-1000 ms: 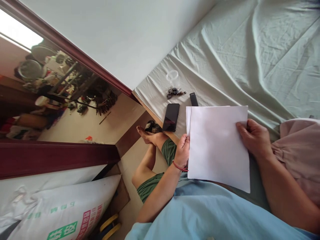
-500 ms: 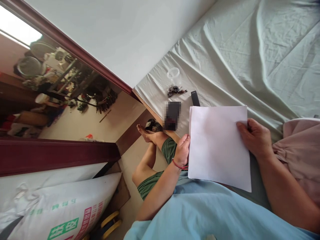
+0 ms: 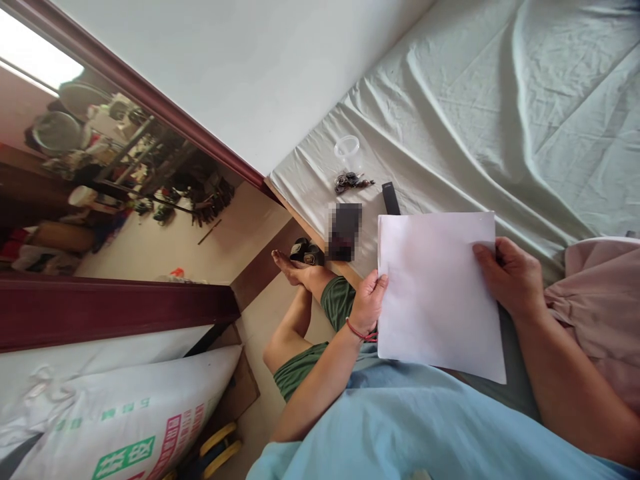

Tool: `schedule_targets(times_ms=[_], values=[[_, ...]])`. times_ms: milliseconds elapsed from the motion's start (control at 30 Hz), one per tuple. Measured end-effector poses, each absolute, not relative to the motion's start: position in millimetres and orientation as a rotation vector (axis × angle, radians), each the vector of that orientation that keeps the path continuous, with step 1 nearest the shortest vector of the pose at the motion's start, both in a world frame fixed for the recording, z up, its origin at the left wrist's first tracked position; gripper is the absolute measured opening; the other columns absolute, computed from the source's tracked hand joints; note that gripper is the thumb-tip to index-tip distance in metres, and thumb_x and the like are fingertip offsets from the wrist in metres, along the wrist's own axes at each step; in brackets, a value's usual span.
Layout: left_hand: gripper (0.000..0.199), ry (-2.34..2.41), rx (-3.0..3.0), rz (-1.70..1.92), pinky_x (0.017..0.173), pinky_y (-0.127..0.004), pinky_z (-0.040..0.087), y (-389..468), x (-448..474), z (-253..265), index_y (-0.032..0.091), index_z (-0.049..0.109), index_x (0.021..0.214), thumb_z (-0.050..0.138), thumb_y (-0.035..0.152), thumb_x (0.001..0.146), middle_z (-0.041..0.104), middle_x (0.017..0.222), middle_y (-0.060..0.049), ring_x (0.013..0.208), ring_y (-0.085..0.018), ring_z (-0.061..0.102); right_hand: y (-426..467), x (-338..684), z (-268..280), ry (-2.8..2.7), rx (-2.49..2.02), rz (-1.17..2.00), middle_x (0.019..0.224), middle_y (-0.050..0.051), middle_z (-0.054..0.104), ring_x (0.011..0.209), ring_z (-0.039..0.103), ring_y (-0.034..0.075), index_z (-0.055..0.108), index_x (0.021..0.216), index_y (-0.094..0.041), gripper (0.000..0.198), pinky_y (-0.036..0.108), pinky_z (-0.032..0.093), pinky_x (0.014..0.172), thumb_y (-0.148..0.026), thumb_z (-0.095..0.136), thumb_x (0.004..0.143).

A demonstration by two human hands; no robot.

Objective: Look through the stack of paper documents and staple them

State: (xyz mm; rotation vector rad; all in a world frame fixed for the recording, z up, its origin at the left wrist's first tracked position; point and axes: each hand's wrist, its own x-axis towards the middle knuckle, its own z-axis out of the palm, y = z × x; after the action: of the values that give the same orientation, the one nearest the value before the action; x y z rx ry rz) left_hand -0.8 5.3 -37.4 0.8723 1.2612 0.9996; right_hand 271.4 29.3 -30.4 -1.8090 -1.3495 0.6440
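Observation:
White sheets of paper, stacked in a thin pile, are held flat in front of my blue shirt. My left hand, with a red cord at the wrist, grips the left edge, its thumb on top and the other fingers partly hidden. At the upper right edge my right hand pinches the sheets, thumb above and fingers underneath. Just past the far edge of the paper lies a black oblong object, partly covered by it. A dark, pixelated flat object lies to the left of the paper.
A bed with a pale green sheet fills the right side. On it are a clear plastic cup, a bunch of keys and pink cloth. A white printed sack stands at lower left; dark shoes sit by the bed.
My left thumb has shifted slightly right, farther onto the paper's edge. The right hand keeps its hold, and the rest looks nearly the same.

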Motion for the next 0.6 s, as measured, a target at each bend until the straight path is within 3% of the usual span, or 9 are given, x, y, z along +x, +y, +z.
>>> schedule_targets(times_ms=[133,200,300,433,533,600], values=[[0.040,1.275,0.921,1.022,0.088,-0.029,0.052,-0.6,-2.8,-37.1,0.020,0.073,0.104,0.069,0.056,0.086,0.074,0.096,-0.003,0.090,-0.017,0.065,31.6,269.6,-32.9,-1.293,-1.794,0.586,0.087,0.001,0.067,0.069,0.057,0.014,0.067,0.104,-0.024,0.028,0.028,0.046,0.066,-0.046,0.064,0.087],[0.043,1.243,0.960,1.000,0.092,-0.031,0.052,-3.4,-3.6,-34.5,0.021,0.073,0.113,0.067,0.056,0.088,0.075,0.105,-0.004,0.096,-0.019,0.067,33.3,268.5,-34.5,-1.273,-1.766,0.545,0.106,0.006,0.069,0.082,0.063,0.017,0.066,0.115,-0.024,0.036,0.031,0.052,0.073,-0.045,0.066,0.085],[0.044,1.218,0.968,1.004,0.092,-0.032,0.053,-5.8,-3.2,-30.4,0.022,0.072,0.118,0.065,0.054,0.089,0.076,0.108,-0.005,0.095,-0.019,0.068,35.0,268.0,-35.1,-1.234,-1.736,0.528,0.118,0.010,0.068,0.095,0.065,0.021,0.063,0.127,-0.023,0.049,0.035,0.056,0.081,-0.045,0.067,0.084],[0.043,1.227,0.936,1.032,0.093,-0.031,0.052,-5.5,-1.5,-28.6,0.022,0.072,0.117,0.066,0.054,0.089,0.076,0.107,-0.004,0.095,-0.019,0.067,33.9,270.6,-32.7,-1.150,-1.673,0.677,0.110,0.008,0.072,0.085,0.066,0.017,0.059,0.133,-0.024,0.054,0.032,0.054,0.076,-0.047,0.068,0.085],[0.041,1.286,0.986,1.047,0.089,-0.029,0.051,-3.8,-1.5,-29.9,0.021,0.072,0.112,0.064,0.055,0.090,0.074,0.101,-0.004,0.092,-0.017,0.065,31.8,272.4,-32.2,-1.115,-1.622,0.790,0.093,0.002,0.071,0.073,0.060,0.013,0.068,0.118,-0.023,0.042,0.026,0.047,0.064,-0.050,0.069,0.086],[0.040,1.347,1.022,1.045,0.079,-0.027,0.050,-2.3,-2.2,-31.4,0.019,0.072,0.102,0.063,0.057,0.090,0.071,0.089,-0.002,0.080,-0.015,0.061,30.9,272.4,-32.4,-1.080,-1.594,0.835,0.086,0.000,0.068,0.068,0.055,0.011,0.071,0.109,-0.022,0.037,0.023,0.042,0.059,-0.051,0.071,0.085]])
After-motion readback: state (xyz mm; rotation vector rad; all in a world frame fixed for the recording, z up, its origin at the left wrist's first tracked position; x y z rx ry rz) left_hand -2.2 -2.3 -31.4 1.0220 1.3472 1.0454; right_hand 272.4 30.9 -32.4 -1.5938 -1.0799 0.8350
